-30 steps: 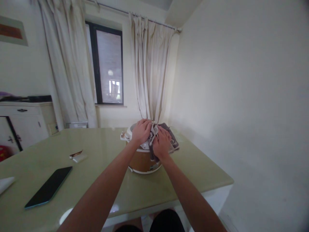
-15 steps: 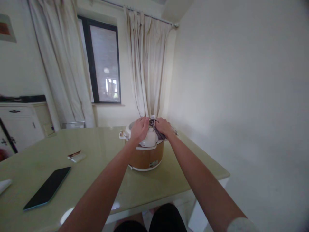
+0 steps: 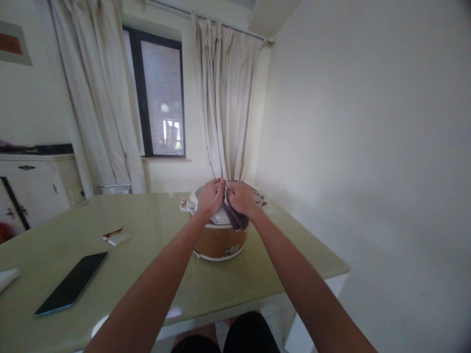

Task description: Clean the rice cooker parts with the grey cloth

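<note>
A rice cooker (image 3: 215,242) with a white lid and a brown body stands upright on the table in front of me. My left hand (image 3: 211,198) is over the top of its lid, fingers bent over the far side and their tips hidden. Close beside it, my right hand (image 3: 242,198) is closed around a greyish patterned cloth (image 3: 237,219) and presses it on the lid. Part of the cloth hangs over the cooker's front, and more lies to the right of the hand.
The pale green table (image 3: 147,284) has a wall close on its right. On its left lie a dark phone or tablet (image 3: 75,282), small white items (image 3: 118,238) and a white object (image 3: 7,278) at the edge. Curtains (image 3: 228,98) hang behind.
My right hand has moved slightly left with the cloth, closer to my left hand. More of the cloth now drapes over the cooker's front. My left hand stays on the lid.
</note>
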The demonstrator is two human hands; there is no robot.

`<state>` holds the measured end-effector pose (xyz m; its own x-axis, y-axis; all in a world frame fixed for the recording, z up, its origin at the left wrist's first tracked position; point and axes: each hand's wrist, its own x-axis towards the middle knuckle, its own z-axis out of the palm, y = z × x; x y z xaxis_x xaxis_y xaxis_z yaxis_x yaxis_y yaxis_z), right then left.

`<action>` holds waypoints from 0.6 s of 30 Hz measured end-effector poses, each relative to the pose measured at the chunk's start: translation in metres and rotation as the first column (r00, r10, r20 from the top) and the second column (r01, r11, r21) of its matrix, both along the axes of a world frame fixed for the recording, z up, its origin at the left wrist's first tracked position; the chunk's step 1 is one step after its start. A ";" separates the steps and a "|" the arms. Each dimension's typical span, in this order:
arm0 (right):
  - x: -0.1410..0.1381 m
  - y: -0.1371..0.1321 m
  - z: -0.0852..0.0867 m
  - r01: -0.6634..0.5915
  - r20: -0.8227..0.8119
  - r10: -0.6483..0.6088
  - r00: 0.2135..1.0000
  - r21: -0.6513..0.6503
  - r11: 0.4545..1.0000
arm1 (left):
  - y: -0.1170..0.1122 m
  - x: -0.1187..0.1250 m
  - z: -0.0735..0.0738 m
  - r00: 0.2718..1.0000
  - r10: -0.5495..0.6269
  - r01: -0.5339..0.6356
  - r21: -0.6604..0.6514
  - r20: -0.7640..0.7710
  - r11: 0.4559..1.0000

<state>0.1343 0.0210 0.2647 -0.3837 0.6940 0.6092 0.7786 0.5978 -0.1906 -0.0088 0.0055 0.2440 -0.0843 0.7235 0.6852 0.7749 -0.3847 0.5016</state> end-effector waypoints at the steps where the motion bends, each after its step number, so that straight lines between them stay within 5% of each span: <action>1: -0.003 0.001 0.004 0.012 0.025 -0.012 1.000 -0.022 1.000 | -0.001 0.000 0.000 1.000 -0.004 0.004 0.007 -0.007 1.000; 5: 0.000 0.015 0.007 -0.015 -0.008 0.014 1.000 -0.127 0.992 | -0.005 0.000 0.003 1.000 0.006 -0.006 0.002 -0.030 1.000; 10: 0.027 0.042 -0.018 -0.081 -0.090 0.073 0.993 -0.093 0.992 | -0.002 -0.001 0.002 0.997 -0.048 0.051 0.043 -0.065 0.998; 18: 0.055 0.083 -0.047 0.059 -0.339 -0.165 0.926 -0.301 0.952 | 0.007 -0.005 -0.006 0.998 -0.034 0.035 0.023 -0.050 0.999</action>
<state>0.1896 0.1043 0.2180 -0.0878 0.8813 0.4643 0.6859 0.3915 -0.6134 -0.0134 0.0127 0.2380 -0.0251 0.7085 0.7053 0.7849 -0.4230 0.4528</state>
